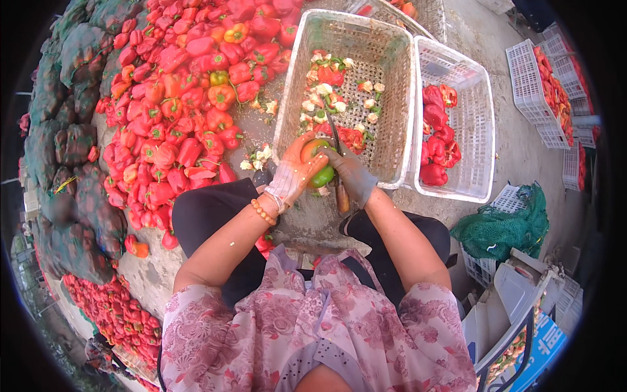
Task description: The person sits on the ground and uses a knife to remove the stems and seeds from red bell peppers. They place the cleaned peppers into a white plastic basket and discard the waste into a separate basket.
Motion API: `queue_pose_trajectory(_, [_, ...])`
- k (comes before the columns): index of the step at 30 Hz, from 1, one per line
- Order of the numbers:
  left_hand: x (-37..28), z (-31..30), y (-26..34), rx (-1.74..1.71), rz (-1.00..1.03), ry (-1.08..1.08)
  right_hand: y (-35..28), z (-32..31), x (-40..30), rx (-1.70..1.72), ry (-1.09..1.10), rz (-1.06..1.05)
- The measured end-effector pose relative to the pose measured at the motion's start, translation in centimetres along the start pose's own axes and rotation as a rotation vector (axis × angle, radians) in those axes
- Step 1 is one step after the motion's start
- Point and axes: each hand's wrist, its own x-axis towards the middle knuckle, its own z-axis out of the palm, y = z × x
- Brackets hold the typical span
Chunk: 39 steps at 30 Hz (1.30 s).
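Note:
My left hand, in a thin whitish glove, grips a green and orange bell pepper. In my grey-gloved right hand is a knife, its wooden handle pointing toward me and its dark blade pointing away. The right fingers also touch the pepper's side. Both hands are over the near end of a white perforated plastic crate. Inside lie cut pepper cores with pale seeds and green stems, and some red pieces. Right beside it, a second white crate holds hollowed red peppers.
A large heap of red bell peppers spreads at the left, with full green mesh sacks beyond it. Pepper cores litter the floor. Green netting drapes over a crate at the right. Stacked crates of red peppers stand farther right.

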Motion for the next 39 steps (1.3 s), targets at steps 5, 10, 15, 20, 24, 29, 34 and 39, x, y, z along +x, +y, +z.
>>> queue_pose_trajectory(5, [-1.8, 0.5, -3.1, -0.112, 0.053, 0.206, 3.3, 0.7, 0.7, 0.051, -0.052, 0.042])
queue_pose_trajectory(10, [-1.0, -0.1, -2.6, -0.034, 0.025, 0.22, 3.2, 0.9, 1.5, 0.221, -0.063, 0.055])
queue_pose_trajectory(15, [1.0, -0.8, -2.9, -0.24, -0.088, 0.102, -0.7, 1.0, 0.5, 0.198, 0.002, 0.268])
queue_pose_trajectory(20, [-1.0, -0.5, 0.3, 0.648, 0.221, 0.11, -0.4, 0.4, 2.0, 0.158, -0.05, 0.238])
queue_pose_trajectory(24, [-2.5, -0.7, 0.5, 0.779, 0.24, 0.088, -2.3, 0.7, 0.9, -0.027, -0.084, 0.417])
queue_pose_trajectory(29, [-2.0, -1.4, -0.8, 0.684, 0.381, 0.203, -0.7, 2.9, 0.9, 0.262, -0.005, 0.358])
queue_pose_trajectory(34, [-0.8, -0.2, -2.2, 0.387, 0.411, 0.38, -1.0, 3.4, 0.8, 0.411, 0.055, 0.332])
queue_pose_trajectory(39, [-0.1, 0.7, -2.8, 0.131, 0.267, 0.438, 0.2, 3.2, 1.4, 0.477, 0.087, 0.295])
